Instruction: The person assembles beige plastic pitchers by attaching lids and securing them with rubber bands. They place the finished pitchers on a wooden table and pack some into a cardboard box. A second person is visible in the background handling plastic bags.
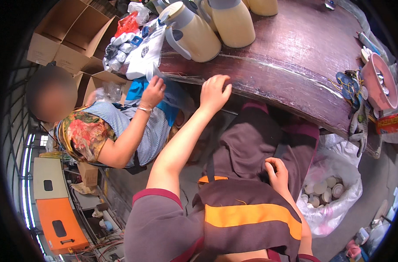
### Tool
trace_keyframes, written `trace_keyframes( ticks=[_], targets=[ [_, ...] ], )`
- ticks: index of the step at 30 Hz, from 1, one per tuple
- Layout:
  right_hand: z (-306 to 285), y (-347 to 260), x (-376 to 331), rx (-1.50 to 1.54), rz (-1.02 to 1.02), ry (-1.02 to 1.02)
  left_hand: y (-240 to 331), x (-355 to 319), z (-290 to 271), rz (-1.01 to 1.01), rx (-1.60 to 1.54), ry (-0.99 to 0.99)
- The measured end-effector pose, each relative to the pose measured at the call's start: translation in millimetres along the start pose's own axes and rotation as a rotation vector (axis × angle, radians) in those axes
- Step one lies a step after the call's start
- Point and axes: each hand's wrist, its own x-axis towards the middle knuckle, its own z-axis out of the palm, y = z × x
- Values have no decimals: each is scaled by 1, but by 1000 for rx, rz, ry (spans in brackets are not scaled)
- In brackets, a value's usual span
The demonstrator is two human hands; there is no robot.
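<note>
My left hand is raised at the table's near edge, its fingers loosely bent and thumb apart, with nothing in it. A beige thermos jug with a grey collar and handle stands on the table just beyond it, beside another jug of the same kind. My right hand rests low over my lap against the dark brown apron. Its fingers curl loosely, the thumb a little apart, and I see nothing held; some fingertips are hidden.
On my left a person sits handling clear plastic by cardboard boxes. Wrapped parts lie at the table's left end. A pink basin is on the right end. Below it, a clear bag holds round discs.
</note>
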Motion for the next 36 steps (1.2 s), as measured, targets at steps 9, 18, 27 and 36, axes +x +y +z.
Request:
trace_keyframes(
  ticks=[9,18,27,36],
  targets=[
    [9,13,7,-6,9,77,-6,43,60,15,140,28],
    [-4,-3,48,188,144,185,-11,41,68,39,4,199],
    [-94,-59,215,-553,-259,398,-12,42,64,17,-47,272],
    [-128,-14,272,-835,-410,573,-11,43,64,52,-98,348]
  ],
)
